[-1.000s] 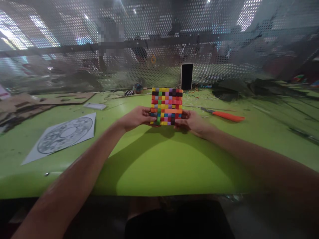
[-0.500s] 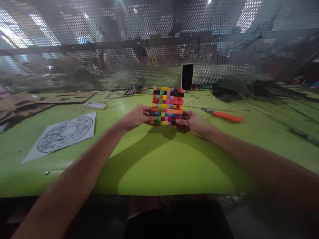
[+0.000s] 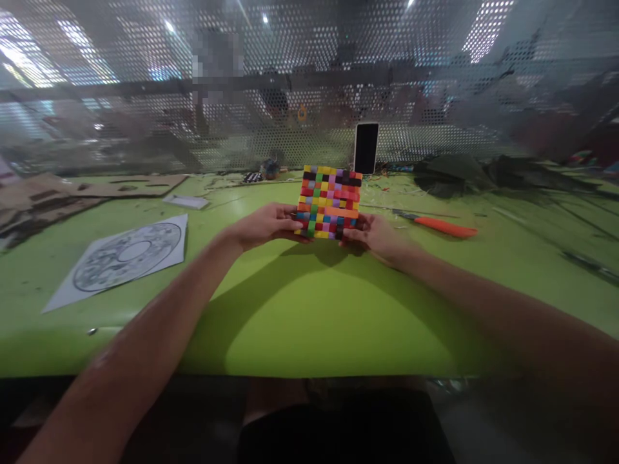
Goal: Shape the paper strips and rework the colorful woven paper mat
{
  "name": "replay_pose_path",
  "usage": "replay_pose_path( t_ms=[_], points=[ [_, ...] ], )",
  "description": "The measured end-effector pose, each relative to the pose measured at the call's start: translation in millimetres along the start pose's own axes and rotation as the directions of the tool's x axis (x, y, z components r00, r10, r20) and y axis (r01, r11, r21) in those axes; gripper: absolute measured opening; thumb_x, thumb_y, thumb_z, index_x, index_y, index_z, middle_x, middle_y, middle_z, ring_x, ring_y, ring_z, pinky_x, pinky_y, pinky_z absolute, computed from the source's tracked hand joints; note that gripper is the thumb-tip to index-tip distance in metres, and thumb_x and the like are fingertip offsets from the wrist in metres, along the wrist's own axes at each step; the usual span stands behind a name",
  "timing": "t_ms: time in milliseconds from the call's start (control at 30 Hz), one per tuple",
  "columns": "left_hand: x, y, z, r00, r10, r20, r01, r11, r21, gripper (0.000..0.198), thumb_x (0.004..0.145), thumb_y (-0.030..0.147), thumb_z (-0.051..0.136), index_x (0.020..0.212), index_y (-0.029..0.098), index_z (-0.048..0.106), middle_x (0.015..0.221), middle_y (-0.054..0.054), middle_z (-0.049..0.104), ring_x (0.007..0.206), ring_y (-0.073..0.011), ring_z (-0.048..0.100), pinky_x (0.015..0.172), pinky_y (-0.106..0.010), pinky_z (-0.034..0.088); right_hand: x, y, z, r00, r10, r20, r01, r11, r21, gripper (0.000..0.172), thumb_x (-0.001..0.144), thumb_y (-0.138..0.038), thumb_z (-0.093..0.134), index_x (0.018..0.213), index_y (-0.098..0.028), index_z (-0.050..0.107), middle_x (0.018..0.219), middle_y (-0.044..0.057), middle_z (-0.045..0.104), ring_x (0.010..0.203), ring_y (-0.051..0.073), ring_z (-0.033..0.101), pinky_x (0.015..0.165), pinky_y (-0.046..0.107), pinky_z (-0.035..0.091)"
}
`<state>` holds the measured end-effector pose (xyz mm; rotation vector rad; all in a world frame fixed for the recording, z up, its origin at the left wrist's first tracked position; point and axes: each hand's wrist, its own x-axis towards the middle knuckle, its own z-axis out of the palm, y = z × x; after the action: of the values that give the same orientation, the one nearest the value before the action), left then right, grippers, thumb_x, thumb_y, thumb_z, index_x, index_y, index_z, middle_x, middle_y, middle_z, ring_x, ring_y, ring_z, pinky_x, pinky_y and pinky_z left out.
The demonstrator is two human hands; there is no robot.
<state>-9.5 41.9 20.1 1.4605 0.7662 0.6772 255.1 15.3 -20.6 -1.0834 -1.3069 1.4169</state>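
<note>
A small woven square [image 3: 329,201] of many-coloured flat strips is held up over the green table, its checkered face toward me. My left hand [image 3: 271,225] grips its lower left edge, thumb in front and fingers behind. At the lower right corner, my right hand [image 3: 370,236] pinches it the same way. An orange strip runs across the right half of the weave. Below the piece, the shadow of my hands falls on the tabletop. The fingers behind the square are mostly hidden.
To the right lies an orange-handled knife [image 3: 445,227]. A sheet with a printed ring pattern [image 3: 130,254] is at left, near cardboard pieces [image 3: 120,187]. A phone-like device [image 3: 366,148] leans on the perforated metal screen [image 3: 309,77]; dark leaf-like material [image 3: 449,175] lies back right.
The woven square tilts slightly clockwise and sits a little higher and to the right in view. Both hands keep their hold; the whole view has shifted slightly.
</note>
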Motion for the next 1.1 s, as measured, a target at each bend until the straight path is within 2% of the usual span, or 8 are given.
replay_pose_path(
  t_ms=[167,300,467,633,767,933,1100],
  points=[
    [1.5,-5.3,-0.4,0.997,-0.073,-0.01,0.073,0.997,0.039,0.038,0.074,0.022,0.086,0.109,0.013,0.077,0.106,-0.012,0.079,0.088,-0.0231,0.077,0.095,-0.043,0.062,0.3,0.3,-1.0,0.998,-0.015,0.059,0.015,1.0,0.005,0.019,0.084,-0.011,0.077,0.101,-0.018,0.071,0.082,0.004,0.076,0.067,0.015,0.071,0.069,0.03,0.066],
    [3.1,-9.3,-1.5,0.996,-0.089,-0.026,0.09,0.993,0.073,0.038,0.07,0.027,0.09,0.104,0.013,0.079,0.104,-0.013,0.079,0.085,-0.0234,0.078,0.091,-0.041,0.064,-1.0,-0.2,-0.4,0.995,0.034,0.09,-0.036,0.999,0.02,0.016,0.085,-0.008,0.074,0.097,-0.017,0.071,0.08,0.005,0.076,0.066,0.015,0.071,0.063,0.027,0.065],
    [5.8,-14.1,-1.5,0.988,-0.12,-0.098,0.129,0.988,0.09,0.04,0.064,0.031,0.094,0.097,0.013,0.08,0.1,-0.012,0.08,0.08,-0.0224,0.077,0.086,-0.04,0.066,-4.2,-4.6,0.9,0.99,0.106,0.095,-0.11,0.993,0.042,0.021,0.085,0.0,0.067,0.099,-0.015,0.068,0.085,0.008,0.077,0.071,0.015,0.074,0.068,0.026,0.064],
    [7.1,-12.4,0.4,0.98,-0.102,-0.172,0.114,0.992,0.058,0.036,0.067,0.034,0.092,0.095,0.013,0.08,0.102,-0.012,0.079,0.081,-0.0216,0.077,0.089,-0.039,0.065,-4.6,-8.4,2.5,0.996,0.079,0.032,-0.08,0.997,0.011,0.025,0.086,0.001,0.063,0.105,-0.015,0.063,0.08,0.007,0.076,0.066,0.017,0.074,0.06,0.026,0.063],
    [5.9,-7.7,0.7,0.983,-0.097,-0.156,0.096,0.995,-0.013,0.032,0.074,0.026,0.087,0.102,0.012,0.079,0.109,-0.013,0.078,0.086,-0.0219,0.077,0.095,-0.041,0.063,-4.3,-9.3,3.6,0.998,0.058,-0.007,-0.058,0.998,0.002,0.027,0.086,0.003,0.062,0.106,-0.016,0.06,0.077,0.005,0.076,0.061,0.015,0.071,0.057,0.024,0.062],
    [6.8,-10.0,1.9,0.982,-0.072,-0.173,0.068,0.997,-0.03,0.035,0.077,0.016,0.084,0.111,0.012,0.076,0.11,-0.013,0.078,0.088,-0.0217,0.077,0.099,-0.043,0.061,-3.7,-9.2,2.5,0.997,0.08,0.002,-0.08,0.996,-0.025,0.024,0.088,0.002,0.059,0.104,-0.016,0.06,0.078,0.007,0.076,0.064,0.016,0.072,0.062,0.027,0.063],
    [10.1,-15.5,4.1,0.968,-0.081,-0.237,0.077,0.997,-0.025,0.033,0.075,0.015,0.086,0.106,0.01,0.076,0.109,-0.014,0.078,0.088,-0.0228,0.077,0.099,-0.044,0.062,-2.9,-7.5,1.1,0.997,0.053,0.056,-0.053,0.999,-0.01,0.024,0.087,0.003,0.061,0.103,-0.015,0.063,0.081,0.007,0.076,0.07,0.016,0.073,0.068,0.028,0.064]
  ],
)
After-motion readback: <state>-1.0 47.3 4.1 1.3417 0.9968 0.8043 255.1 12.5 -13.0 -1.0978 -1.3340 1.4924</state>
